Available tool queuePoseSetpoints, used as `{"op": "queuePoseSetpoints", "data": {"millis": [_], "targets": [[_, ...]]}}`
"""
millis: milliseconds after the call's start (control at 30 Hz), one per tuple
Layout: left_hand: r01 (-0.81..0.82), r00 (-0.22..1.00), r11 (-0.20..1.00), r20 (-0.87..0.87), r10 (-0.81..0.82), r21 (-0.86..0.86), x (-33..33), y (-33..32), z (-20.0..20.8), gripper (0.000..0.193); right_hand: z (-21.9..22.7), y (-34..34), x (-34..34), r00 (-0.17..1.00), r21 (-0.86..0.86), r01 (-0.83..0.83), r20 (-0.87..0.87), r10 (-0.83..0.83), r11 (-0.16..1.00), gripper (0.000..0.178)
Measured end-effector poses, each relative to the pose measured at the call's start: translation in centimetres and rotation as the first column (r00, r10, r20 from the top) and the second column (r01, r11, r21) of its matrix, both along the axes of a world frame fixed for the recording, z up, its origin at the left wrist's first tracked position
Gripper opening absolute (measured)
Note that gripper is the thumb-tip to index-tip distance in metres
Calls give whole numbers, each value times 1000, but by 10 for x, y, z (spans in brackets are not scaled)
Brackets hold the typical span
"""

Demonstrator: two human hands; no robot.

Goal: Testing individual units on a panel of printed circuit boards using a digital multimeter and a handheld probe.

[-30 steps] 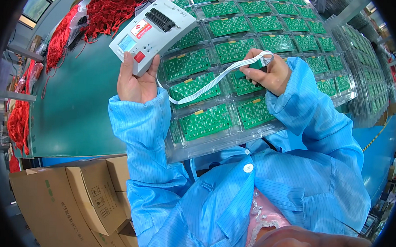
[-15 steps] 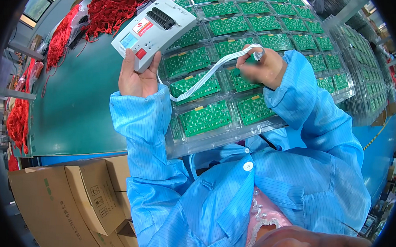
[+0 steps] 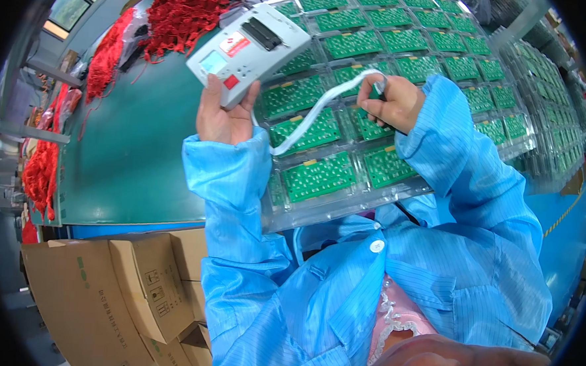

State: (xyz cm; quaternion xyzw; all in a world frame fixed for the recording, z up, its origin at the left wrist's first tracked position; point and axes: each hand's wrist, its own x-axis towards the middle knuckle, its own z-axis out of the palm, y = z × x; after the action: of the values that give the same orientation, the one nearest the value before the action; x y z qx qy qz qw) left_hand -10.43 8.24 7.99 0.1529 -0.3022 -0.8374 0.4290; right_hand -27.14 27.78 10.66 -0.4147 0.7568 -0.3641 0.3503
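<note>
Handheld programmer/tester unit (image 3: pixel 247 51): light grey, small screen, red button, black socket on top. Gripped at its lower end by the left hand (image 3: pixel 225 116), fingers wrapped round the casing, raised over the left part of the board trays; it sits slightly higher than a second ago.

White ribbon cable (image 3: pixel 316 111): runs from the unit's underside in a loop to the right hand (image 3: pixel 388 103), which pinches the far end together with a small dark connector. Since a second ago this hand has lifted and curled inward, tightening the loop, so the cable end is off the boards.

Clear plastic trays (image 3: pixel 345 202): one green circuit board (image 3: pixel 320 174) per pocket, in rows across the green bench (image 3: pixel 129 154).

Red wire bundles (image 3: pixel 183 8): heaped at the bench's far edge.

Cardboard cartons (image 3: pixel 102 292): stacked below the bench, lower left.
</note>
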Motion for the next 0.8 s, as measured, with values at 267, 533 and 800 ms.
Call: {"op": "queuePoseSetpoints", "data": {"millis": [267,533,800], "targets": [[24,999,1000,-46,-24,-10,3,0,2,32,-5,-1,0,1000,-59,3,7,-3,998,9],[0,1000,1000,24,1,-27,2,2,2,36,-5,0,0,1000,-53,-2,-12,2,999,10],[10,1000,1000,13,-10,-18,4,2,2,36,-5,0,0,1000,-55,-3,-11,2,998,11]]}}
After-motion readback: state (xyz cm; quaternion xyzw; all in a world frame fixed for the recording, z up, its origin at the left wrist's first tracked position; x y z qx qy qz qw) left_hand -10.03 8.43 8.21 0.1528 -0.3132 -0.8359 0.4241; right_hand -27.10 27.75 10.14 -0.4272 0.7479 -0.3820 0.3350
